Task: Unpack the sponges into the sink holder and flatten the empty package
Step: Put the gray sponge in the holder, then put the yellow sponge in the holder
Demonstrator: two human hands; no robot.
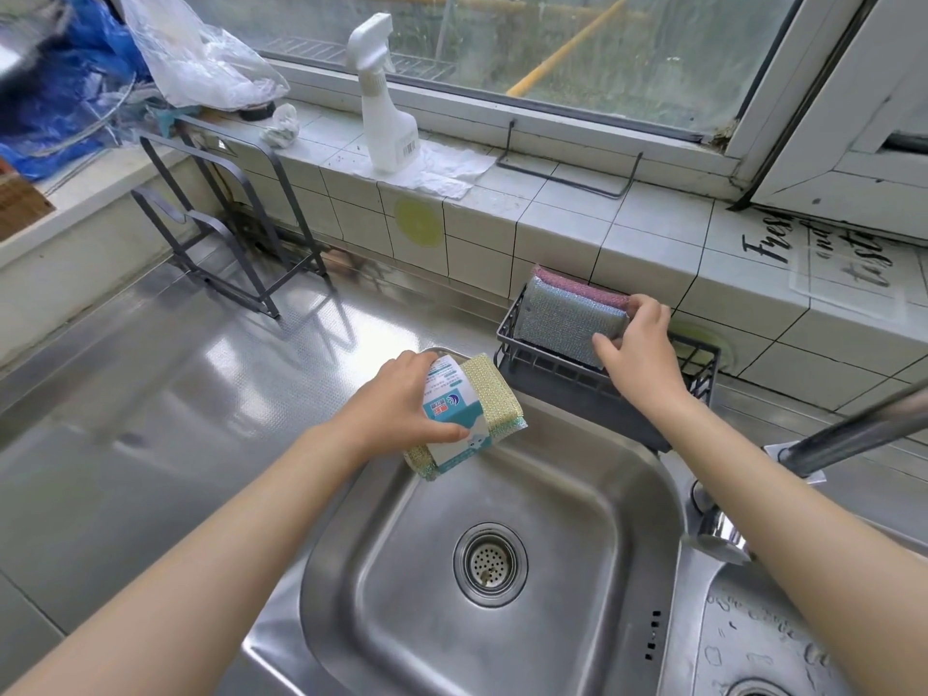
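A dark grey sink holder hangs at the far rim of the steel sink. A silver sponge stands on edge inside it, with a pink sponge behind. My right hand grips the silver sponge at its right end. My left hand holds the package over the sink's far left corner: a white and teal paper sleeve around a yellow sponge stacked on a teal one whose edge shows below.
A white spray bottle stands on the tiled sill by the window. A grey metal rack stands on the steel counter at left. The faucet reaches in from the right. A second basin lies at lower right.
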